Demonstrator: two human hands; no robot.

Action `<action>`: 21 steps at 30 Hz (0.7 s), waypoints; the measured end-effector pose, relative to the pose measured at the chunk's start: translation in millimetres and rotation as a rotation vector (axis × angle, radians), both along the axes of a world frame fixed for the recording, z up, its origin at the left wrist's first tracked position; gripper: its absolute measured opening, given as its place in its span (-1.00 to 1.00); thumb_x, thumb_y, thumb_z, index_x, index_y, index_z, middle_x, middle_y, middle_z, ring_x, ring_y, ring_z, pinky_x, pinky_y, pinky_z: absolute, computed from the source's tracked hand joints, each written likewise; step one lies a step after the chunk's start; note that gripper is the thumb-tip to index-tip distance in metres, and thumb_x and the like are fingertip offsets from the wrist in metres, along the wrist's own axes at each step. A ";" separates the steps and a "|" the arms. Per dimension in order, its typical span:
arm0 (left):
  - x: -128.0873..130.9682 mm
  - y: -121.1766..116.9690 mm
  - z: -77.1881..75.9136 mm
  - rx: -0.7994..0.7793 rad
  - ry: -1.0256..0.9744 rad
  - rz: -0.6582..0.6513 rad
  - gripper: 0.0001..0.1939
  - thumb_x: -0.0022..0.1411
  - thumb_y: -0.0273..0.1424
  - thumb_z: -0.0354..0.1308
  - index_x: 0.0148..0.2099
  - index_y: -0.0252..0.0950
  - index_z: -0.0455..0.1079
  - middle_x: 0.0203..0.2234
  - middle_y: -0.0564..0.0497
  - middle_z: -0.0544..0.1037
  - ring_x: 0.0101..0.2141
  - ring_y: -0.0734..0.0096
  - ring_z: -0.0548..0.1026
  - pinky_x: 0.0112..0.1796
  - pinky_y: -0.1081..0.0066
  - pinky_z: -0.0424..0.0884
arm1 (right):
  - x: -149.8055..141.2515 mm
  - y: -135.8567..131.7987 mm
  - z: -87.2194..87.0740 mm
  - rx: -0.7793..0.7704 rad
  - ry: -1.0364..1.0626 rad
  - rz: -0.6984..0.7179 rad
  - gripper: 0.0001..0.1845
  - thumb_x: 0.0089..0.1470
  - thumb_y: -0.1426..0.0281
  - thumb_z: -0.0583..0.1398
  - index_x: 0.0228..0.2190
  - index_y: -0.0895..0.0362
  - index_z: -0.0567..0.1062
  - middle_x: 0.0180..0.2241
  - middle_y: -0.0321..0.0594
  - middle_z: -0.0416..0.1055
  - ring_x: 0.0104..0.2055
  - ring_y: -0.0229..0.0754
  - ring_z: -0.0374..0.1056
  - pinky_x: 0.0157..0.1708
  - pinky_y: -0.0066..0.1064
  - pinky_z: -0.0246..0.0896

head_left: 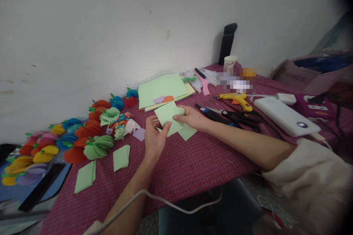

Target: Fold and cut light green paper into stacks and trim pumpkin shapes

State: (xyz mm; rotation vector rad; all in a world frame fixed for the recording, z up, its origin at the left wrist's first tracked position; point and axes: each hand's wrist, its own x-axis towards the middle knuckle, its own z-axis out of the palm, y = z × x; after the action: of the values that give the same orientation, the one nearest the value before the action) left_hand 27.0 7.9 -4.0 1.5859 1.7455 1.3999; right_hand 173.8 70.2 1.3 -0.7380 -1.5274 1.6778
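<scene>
Held paper is between paper pumpkins and scissors.

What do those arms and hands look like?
The left hand and right hand look bare: no gloves, rings or watch show. A loose, wrinkled, cream cloth sleeve ends partway up the right arm; only a pale sleeve edge shows on the left.

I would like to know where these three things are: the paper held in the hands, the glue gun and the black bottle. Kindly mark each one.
Held paper (166, 113): head view, middle of its green face.
Glue gun (239, 99): head view, yellow body.
Black bottle (227, 46): head view, middle of its side.
</scene>
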 end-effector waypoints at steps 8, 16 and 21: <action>-6.5 -0.9 1.5 -0.035 0.444 -0.092 -0.71 0.19 -0.22 -0.21 -0.34 -0.29 0.22 -0.50 -0.01 0.35 -0.46 0.39 0.31 -0.45 0.44 0.16 | 4.0 4.0 -2.6 0.061 -0.038 0.113 -0.64 0.01 0.18 0.02 -0.27 0.19 0.36 -0.41 -0.20 0.40 -0.47 -0.32 0.29 -0.46 -0.48 0.20; -10.4 5.7 -6.8 -0.052 0.549 -0.172 -0.73 0.16 -0.20 -0.14 -0.27 -0.30 0.21 -0.47 -0.01 0.35 -0.46 0.38 0.30 -0.44 0.42 0.17 | 9.3 12.8 -6.3 0.125 -0.108 0.176 -0.62 -0.03 0.25 0.09 -0.17 0.18 0.35 -0.33 -0.21 0.40 -0.43 -0.31 0.30 -0.42 -0.47 0.21; -14.2 7.5 -11.3 -0.067 0.547 -0.209 -0.70 0.10 -0.23 -0.03 -0.16 -0.30 0.19 -0.40 -0.02 0.37 -0.42 0.37 0.31 -0.41 0.41 0.20 | 10.7 15.2 -8.8 0.176 -0.153 0.232 -0.59 -0.08 0.28 0.14 -0.16 0.20 0.36 -0.28 -0.19 0.40 -0.33 -0.28 0.30 -0.33 -0.43 0.20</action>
State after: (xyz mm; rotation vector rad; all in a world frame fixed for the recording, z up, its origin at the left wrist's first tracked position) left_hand 12.8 15.4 -15.3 2.1833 1.8077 0.8468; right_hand 184.6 85.4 -7.5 -0.6266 -1.9031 1.6545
